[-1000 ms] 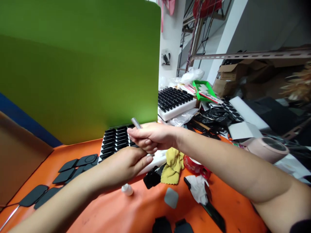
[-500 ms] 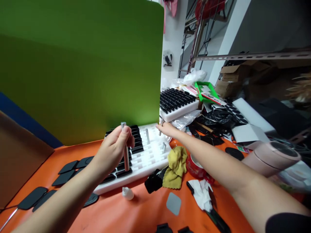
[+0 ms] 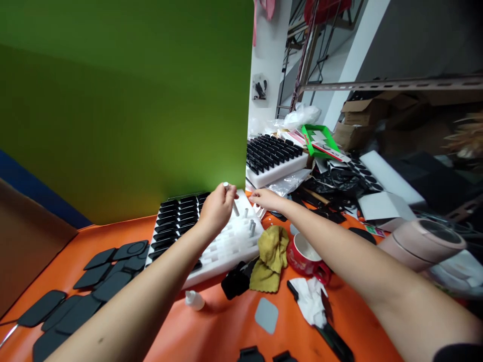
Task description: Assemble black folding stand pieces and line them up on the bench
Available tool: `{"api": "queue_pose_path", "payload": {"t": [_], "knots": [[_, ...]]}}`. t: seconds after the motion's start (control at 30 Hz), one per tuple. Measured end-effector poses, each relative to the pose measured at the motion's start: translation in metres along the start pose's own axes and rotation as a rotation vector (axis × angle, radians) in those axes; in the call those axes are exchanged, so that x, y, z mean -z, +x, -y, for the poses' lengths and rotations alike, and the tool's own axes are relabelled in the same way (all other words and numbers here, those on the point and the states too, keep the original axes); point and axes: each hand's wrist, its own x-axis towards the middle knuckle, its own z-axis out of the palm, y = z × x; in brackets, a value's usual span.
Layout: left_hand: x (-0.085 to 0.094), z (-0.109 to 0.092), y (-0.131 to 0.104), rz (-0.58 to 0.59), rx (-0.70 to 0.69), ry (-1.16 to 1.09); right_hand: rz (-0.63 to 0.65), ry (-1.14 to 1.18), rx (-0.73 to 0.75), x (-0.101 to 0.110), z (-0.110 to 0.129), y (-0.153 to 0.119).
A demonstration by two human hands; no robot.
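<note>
My left hand [image 3: 219, 205] is closed around a silver metal rod [image 3: 226, 185], whose top pokes out above the fist. It hovers over a white foam tray [image 3: 211, 272]. Rows of flat black pieces [image 3: 166, 221] stand in the tray's left part, partly behind my left forearm. Short metal rods [image 3: 252, 229] stand upright in its right part. My right hand [image 3: 268, 199] is beyond the tray's right edge, fingertips pinched together and pointing left. Small white pieces [image 3: 258, 210] lie just below those fingers. Whether the pinch holds anything is hidden.
A yellow cloth [image 3: 272, 256], a red mug [image 3: 307, 259] and a small white bottle [image 3: 194, 300] are near the tray. Flat black pads [image 3: 101, 274] lie at left beside a green panel [image 3: 128, 110]. Another filled foam tray [image 3: 277, 171] stands behind; a pink tumbler [image 3: 418, 246] is right.
My left hand has moved right and slightly away, carrying its rod over the tray. My right hand has shifted slightly right, and the rod it was gripping no longer shows in its fingers.
</note>
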Motion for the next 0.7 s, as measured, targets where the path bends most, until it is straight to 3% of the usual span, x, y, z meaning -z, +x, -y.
{"api": "queue_pose_path", "payload": {"t": [0.13, 0.37, 0.57, 0.7], "knots": [[-0.021, 0.006, 0.005, 0.003, 0.002, 0.023, -0.065, -0.017, 0.064, 0.006, 0.001, -0.016], [-0.019, 0.008, 0.007, 0.035, 0.012, -0.014, -0.051, 0.028, 0.124, 0.01, -0.001, -0.03], [-0.021, 0.012, 0.01, 0.059, 0.036, -0.069, 0.001, 0.201, 0.2, -0.014, 0.016, -0.02], [-0.03, 0.024, 0.009, 0.028, 0.089, -0.09, -0.071, 0.367, 0.214, -0.029, 0.029, -0.007]]}}
